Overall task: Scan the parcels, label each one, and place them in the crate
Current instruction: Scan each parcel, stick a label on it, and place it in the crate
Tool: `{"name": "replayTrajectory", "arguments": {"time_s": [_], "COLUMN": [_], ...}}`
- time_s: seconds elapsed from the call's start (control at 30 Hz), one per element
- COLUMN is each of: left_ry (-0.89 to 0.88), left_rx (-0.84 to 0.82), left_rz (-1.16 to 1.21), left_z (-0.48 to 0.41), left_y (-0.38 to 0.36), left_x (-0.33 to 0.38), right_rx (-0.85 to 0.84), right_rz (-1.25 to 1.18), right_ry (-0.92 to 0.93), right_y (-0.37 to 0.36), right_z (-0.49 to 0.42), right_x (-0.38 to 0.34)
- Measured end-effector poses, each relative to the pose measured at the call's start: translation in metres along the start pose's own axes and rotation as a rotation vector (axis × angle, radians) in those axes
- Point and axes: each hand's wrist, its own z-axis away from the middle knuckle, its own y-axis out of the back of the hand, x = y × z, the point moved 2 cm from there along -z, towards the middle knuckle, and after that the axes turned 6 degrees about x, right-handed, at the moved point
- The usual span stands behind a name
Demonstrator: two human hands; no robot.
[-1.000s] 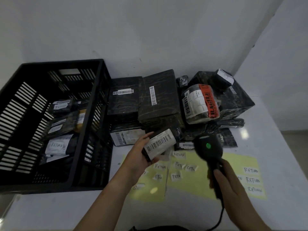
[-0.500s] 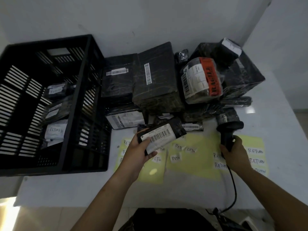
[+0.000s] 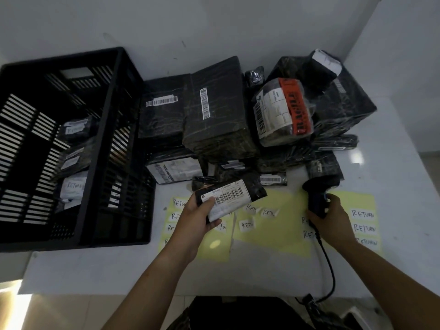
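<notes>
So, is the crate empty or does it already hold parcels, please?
Not empty: several parcels lie inside the crate, one labelled RETURN.

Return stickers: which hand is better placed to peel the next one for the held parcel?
Right, probably. The right hand grips the scanner directly beside unpeeled stickers, so it need only set that down. The left hand holds the parcel, label up, and should keep it steady.

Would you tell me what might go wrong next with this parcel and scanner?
The left hand grips the parcel, thumb beside the barcode, and might cover it. The scanner in the right hand is by the pile and could read another barcode. Its cable hangs off the table and may snag.
</notes>
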Motion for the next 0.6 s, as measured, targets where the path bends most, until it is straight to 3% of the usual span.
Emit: {"name": "replayTrajectory", "arguments": {"time_s": [0.13, 0.3, 0.43, 0.6], "left_ry": [0.015, 0.020, -0.001, -0.103], "left_rx": [0.005, 0.013, -0.010, -0.004], "left_rz": [0.002, 0.051, 0.121, 0.109], "left_z": [-0.001, -0.003, -0.001, 0.001], "left_y": [-0.003, -0.005, -0.005, -0.003], "left_x": [-0.002, -0.002, 0.003, 0.008], "right_rx": [-0.020, 0.299, 0.005, -0.362], "right_rz": [-0.013, 0.049, 0.043, 0.302], "right_ry": [-0.018, 0.195, 0.372, 0.434], "right_y": [0.002, 0.009, -0.013, -0.044], "right_z": [0.002, 0.014, 0.028, 0.026], "right_x": [0.001, -0.007, -0.032, -0.039]}}
